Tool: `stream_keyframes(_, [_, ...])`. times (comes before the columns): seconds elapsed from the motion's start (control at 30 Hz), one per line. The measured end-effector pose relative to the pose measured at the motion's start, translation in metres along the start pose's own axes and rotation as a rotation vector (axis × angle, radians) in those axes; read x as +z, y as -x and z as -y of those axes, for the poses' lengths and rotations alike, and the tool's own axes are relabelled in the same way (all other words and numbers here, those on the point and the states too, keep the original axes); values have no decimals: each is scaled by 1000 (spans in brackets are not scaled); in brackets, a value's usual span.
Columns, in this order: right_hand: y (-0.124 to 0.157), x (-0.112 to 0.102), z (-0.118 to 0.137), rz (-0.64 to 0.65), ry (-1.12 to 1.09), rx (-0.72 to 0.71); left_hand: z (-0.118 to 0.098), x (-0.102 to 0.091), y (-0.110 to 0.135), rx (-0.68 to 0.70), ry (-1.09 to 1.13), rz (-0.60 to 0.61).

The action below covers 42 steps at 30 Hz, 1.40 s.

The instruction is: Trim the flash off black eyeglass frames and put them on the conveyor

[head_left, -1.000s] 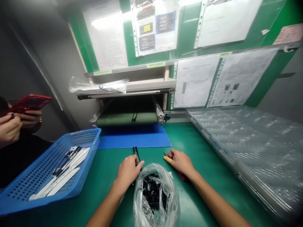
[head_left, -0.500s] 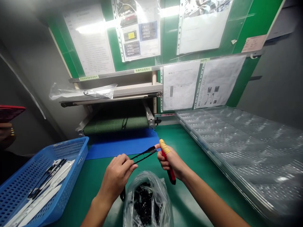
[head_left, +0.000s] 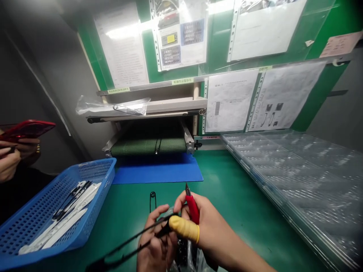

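- two hands meet over the near part of the green desk (head_left: 227,177), and one slim black looped frame (head_left: 129,241) lies between them.
- the left hand (head_left: 154,241) curls its fingers around the frame near its right end, gripping it from beneath.
- the right hand (head_left: 211,223) is closed on red-handled nippers (head_left: 193,209), tip pointing up and away from the frame; its thumb, in a yellow finger cot (head_left: 184,227), presses at the frame's right end.
- the frame's long axis slants from the lower left up to that end, so the right thumb is nearest the tip, while the long loop reaches out left past the left hand.
- a clear bag (head_left: 200,260) of black bits sits just below the hands, partly hidden.
- a second black looped piece (head_left: 153,195) lies on the desk beyond the left hand, pointing away.
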State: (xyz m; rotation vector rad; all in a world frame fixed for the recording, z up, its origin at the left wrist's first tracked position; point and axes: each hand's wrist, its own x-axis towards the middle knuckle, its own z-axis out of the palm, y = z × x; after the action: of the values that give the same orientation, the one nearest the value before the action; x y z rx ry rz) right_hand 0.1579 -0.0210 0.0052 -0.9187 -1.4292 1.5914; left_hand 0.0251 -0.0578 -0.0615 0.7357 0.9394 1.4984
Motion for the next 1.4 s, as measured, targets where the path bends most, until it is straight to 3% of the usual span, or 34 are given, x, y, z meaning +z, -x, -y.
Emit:
stream_keyframes(0.07, [7,0,3,43,33,-8,-14,3,-2,-12,21,-106])
stream_keyframes(0.17, [12,-8,8,-31,205,-83,-35,-3,-4,8,-67,-136])
stream_keyframes(0.27, [16,-16,9,-93,572,-263,-46,-10,-1,-22,-137,-142])
stream_keyframes(0.43, [23,-8,-3,7,1121,-531,-56,-2,13,-94,-95,-154])
stream_keyframes(0.53, [27,1,-11,8,1223,-598,-63,9,21,-121,-94,-185])
stream_keyframes(0.73, [22,13,-18,-240,1330,-710,-66,16,26,-155,-60,-226])
stream_keyframes(0.87, [16,15,-25,-280,1367,-671,-63,10,24,-171,-35,-193])
stream_keyframes(1.03, [15,17,-36,-207,1385,-574,-64,-2,23,-131,-159,-105])
stream_keyframes(1.4, [21,16,-16,315,1023,-54,-79,-22,30,-31,-558,48])
